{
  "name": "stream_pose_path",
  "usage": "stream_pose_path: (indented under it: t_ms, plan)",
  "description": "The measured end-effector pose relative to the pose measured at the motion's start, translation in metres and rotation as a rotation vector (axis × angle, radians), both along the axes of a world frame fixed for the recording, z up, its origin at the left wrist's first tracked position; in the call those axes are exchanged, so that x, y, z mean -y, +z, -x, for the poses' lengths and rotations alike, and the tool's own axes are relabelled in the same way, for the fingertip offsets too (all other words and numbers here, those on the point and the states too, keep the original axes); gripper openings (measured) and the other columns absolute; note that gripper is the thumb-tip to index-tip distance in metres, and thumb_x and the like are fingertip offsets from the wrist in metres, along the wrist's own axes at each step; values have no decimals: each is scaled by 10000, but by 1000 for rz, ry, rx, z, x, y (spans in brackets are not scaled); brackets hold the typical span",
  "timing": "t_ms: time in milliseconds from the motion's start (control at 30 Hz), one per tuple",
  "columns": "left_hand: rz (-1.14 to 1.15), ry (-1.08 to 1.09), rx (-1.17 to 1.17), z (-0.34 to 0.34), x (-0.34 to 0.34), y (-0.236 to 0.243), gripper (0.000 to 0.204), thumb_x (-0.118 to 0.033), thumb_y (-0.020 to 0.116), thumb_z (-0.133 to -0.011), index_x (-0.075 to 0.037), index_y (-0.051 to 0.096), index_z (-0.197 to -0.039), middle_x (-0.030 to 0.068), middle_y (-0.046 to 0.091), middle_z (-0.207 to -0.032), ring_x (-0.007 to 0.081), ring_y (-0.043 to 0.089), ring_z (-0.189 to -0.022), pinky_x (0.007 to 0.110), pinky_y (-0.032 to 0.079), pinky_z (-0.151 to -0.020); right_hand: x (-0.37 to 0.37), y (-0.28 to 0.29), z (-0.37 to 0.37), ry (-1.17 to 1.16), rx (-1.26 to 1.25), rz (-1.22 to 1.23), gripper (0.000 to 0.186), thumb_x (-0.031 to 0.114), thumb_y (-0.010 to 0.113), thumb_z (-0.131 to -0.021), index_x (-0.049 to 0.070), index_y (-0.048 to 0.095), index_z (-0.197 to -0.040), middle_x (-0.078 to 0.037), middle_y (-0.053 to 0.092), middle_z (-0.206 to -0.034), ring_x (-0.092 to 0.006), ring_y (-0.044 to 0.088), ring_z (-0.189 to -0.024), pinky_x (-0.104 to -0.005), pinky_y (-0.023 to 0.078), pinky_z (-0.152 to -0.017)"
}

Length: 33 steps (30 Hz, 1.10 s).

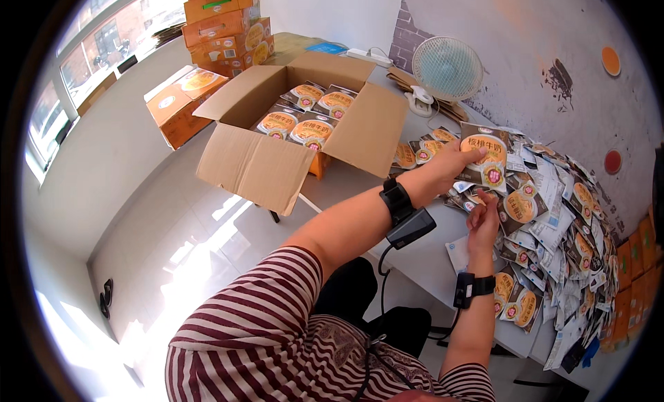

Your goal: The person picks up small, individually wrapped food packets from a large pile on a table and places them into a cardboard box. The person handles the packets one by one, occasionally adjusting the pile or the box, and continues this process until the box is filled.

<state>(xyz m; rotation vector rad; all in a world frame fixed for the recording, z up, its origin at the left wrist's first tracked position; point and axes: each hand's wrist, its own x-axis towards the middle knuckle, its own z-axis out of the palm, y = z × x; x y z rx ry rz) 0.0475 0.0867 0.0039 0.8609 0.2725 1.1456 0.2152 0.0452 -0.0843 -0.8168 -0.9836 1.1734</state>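
My left hand [448, 168] grips a flat brown sachet [484, 158] with an orange cup picture, its thumb across the front face. The sachet is held up above the near part of a big heap of sachets [553, 229]. Just below it is my right hand [483, 221], its fingers partly curled and apart, with nothing plainly between them. Another brown sachet [522, 205] lies close beside my right fingers, on the heap. To the left, an opened cardboard carton [252, 160] holds several matching sachets [311, 131], standing in orange boxes.
An orange box [181, 104] stands left of the carton, with stacked orange boxes [228, 28] behind. A small fan [448, 68] stands at the wall beside flattened cardboard [443, 101]. More orange boxes [633, 277] are at the far right. Black shoes [106, 298] lie on the floor.
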Motion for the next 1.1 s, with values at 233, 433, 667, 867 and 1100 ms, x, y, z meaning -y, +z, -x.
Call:
stream_pose_path:
  t_ms: [233,433,667,867,1100]
  plan:
    - [21,181,-197,105,-50,77,267,-121,609,-853,16,530,-1068,140,620,-987,240,644,-878,392,559,-733,-2,-6,-6,15,14,-17,473,413,377,-973,-9,552,-1097,52,354,-517,-30,299,-432,-190,260,-411]
    - [100,388,-521,239,-90,63,265,-102,623,-848,-26,526,-1083,120,620,-1018,211,639,-901,355,567,-744,0,-8,-5,44,61,-62,470,392,354,-982,-25,545,-1085,45,363,-528,-32,298,-433,-184,267,-410]
    - [217,630,-881,329,-125,6,196,-105,655,-820,-27,606,-994,74,644,-867,180,632,-728,332,509,-570,2,-2,0,34,83,-30,496,416,360,-975,-34,546,-1071,44,368,-529,-32,297,-432,-186,266,-407]
    - [248,606,-985,322,-127,-1,203,-113,627,-843,-67,591,-1037,33,642,-871,148,632,-722,306,512,-574,3,-3,-1,36,77,-9,509,431,367,-969,-34,547,-1069,48,368,-529,-26,293,-432,-186,262,-405]
    - [230,542,-993,317,-157,-36,204,-69,605,-847,-45,589,-1049,77,659,-873,179,643,-743,337,533,-611,5,-2,2,51,62,-18,493,409,360,-976,-38,544,-1077,45,377,-535,-27,297,-434,-185,260,-406]
